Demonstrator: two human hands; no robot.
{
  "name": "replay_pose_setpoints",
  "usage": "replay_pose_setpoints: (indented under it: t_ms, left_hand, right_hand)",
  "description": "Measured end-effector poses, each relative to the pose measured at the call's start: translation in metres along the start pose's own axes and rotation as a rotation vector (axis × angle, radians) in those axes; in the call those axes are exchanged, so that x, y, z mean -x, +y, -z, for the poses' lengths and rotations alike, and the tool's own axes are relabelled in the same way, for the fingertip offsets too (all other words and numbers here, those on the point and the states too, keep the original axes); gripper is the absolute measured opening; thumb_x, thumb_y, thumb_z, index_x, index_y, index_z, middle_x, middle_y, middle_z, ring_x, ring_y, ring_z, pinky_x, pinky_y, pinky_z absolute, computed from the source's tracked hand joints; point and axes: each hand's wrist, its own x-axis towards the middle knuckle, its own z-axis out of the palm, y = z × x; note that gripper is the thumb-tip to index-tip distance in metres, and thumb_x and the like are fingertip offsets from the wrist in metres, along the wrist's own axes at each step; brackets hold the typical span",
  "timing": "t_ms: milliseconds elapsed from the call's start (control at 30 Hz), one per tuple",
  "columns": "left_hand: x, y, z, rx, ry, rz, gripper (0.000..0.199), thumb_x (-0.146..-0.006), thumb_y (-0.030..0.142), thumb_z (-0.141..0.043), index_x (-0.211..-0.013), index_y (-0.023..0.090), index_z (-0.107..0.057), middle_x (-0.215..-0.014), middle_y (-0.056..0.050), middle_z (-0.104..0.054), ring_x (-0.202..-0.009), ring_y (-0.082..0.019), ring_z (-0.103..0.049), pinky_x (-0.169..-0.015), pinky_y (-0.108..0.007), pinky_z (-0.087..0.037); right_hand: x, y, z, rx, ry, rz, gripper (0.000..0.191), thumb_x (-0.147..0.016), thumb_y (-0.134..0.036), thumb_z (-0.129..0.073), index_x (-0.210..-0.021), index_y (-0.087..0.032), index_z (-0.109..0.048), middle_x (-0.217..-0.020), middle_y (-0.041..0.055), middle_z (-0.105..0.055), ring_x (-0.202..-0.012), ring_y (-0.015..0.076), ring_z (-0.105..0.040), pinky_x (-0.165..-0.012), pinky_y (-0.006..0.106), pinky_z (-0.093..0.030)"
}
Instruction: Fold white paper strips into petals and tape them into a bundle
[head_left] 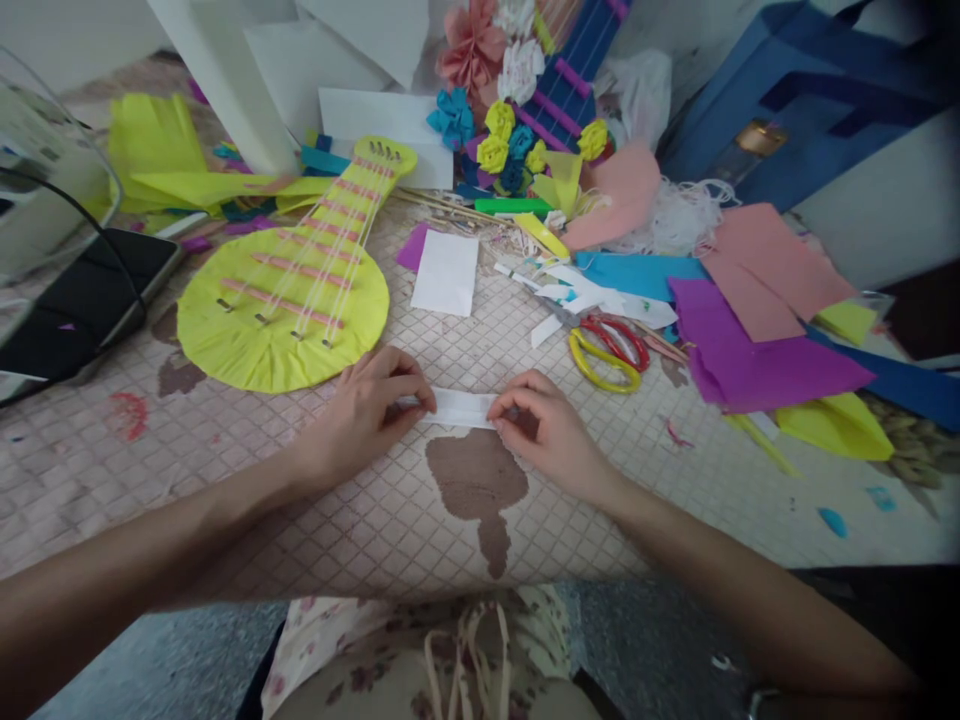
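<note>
Your left hand (386, 400) pinches one end of a narrow white paper strip (461, 408), your right hand (541, 425) the other, over a diamond-patterned table cover (337, 530). Beyond lies a white paper rectangle (446, 275), between a yellow paper lute (289, 290) at left and scissors (576, 322) at right.

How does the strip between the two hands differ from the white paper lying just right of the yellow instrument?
The strip is narrow; the paper is wider. The left hand and right hand pinch the strip near its ends; neither touches the paper. The strip runs sideways before the person, while the paper's longer sides point away from the person. Both are white.
</note>
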Motion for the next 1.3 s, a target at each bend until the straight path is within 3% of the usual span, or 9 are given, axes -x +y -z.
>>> replay_pose_setpoints:
  t_ms: [200, 400, 600, 833, 1167, 1300]
  left_hand:
    - [-0.003, 0.013, 0.001, -0.122, -0.037, 0.077, 0.012, -0.083, 0.024, -0.052, -0.085, 0.019, -0.063, -0.096, -0.005, -0.054, -0.092, -0.023, -0.05, -0.083, -0.041, -0.04]
    - [-0.009, 0.024, -0.01, -0.33, 0.045, 0.126, 0.031, -0.08, 0.048, -0.058, -0.071, 0.018, -0.057, -0.092, -0.008, -0.056, -0.092, -0.028, -0.048, -0.075, -0.042, -0.039]
    - [-0.006, 0.023, -0.013, -0.321, 0.045, 0.155, 0.024, -0.074, 0.039, -0.067, -0.072, 0.018, -0.057, -0.095, -0.007, -0.056, -0.094, -0.028, -0.047, -0.076, -0.042, -0.038]
    - [-0.007, 0.014, -0.003, -0.157, -0.032, 0.186, 0.005, -0.078, 0.025, -0.061, -0.078, 0.02, -0.063, -0.096, -0.003, -0.056, -0.096, -0.023, -0.048, -0.079, -0.037, -0.036]
    - [-0.006, 0.001, 0.003, -0.022, -0.08, 0.127, 0.008, -0.078, 0.019, -0.055, -0.08, 0.02, -0.063, -0.098, -0.003, -0.055, -0.095, -0.021, -0.051, -0.084, -0.038, -0.038]
    - [-0.004, -0.002, 0.0, -0.021, -0.017, 0.151, 0.012, -0.077, 0.021, -0.057, -0.089, 0.018, -0.055, -0.097, -0.004, -0.057, -0.095, -0.022, -0.051, -0.084, -0.039, -0.039]
  right_hand:
    - [-0.004, -0.003, -0.01, 0.109, 0.077, -0.038, 0.017, -0.083, -0.028, -0.058, -0.069, -0.018, -0.056, -0.078, 0.0037, -0.054, -0.075, 0.0161, -0.052, -0.068, 0.032, -0.041]
    - [-0.005, -0.005, -0.021, 0.265, 0.14, -0.081, 0.023, -0.078, -0.035, -0.063, -0.066, -0.019, -0.053, -0.078, 0.003, -0.053, -0.08, 0.0189, -0.052, -0.072, 0.035, -0.038]
    - [-0.003, -0.005, -0.023, 0.303, 0.15, -0.082, 0.021, -0.075, -0.032, -0.066, -0.066, -0.019, -0.052, -0.081, 0.0024, -0.053, -0.085, 0.0202, -0.052, -0.076, 0.036, -0.036]
    - [-0.002, -0.003, -0.013, 0.182, 0.065, -0.049, 0.012, -0.077, -0.02, -0.063, -0.07, -0.019, -0.054, -0.084, 0.0032, -0.054, -0.086, 0.0189, -0.052, -0.075, 0.034, -0.039]
    - [-0.001, 0.004, 0.003, -0.006, -0.08, 0.005, 0.011, -0.079, -0.008, -0.056, -0.078, -0.018, -0.056, -0.088, 0.0028, -0.05, -0.083, 0.0145, -0.051, -0.07, 0.027, -0.043]
    - [0.003, 0.009, 0.002, -0.011, -0.028, -0.018, 0.016, -0.077, -0.009, -0.058, -0.087, -0.02, -0.051, -0.088, 0.0017, -0.05, -0.081, 0.0149, -0.05, -0.072, 0.03, -0.042]
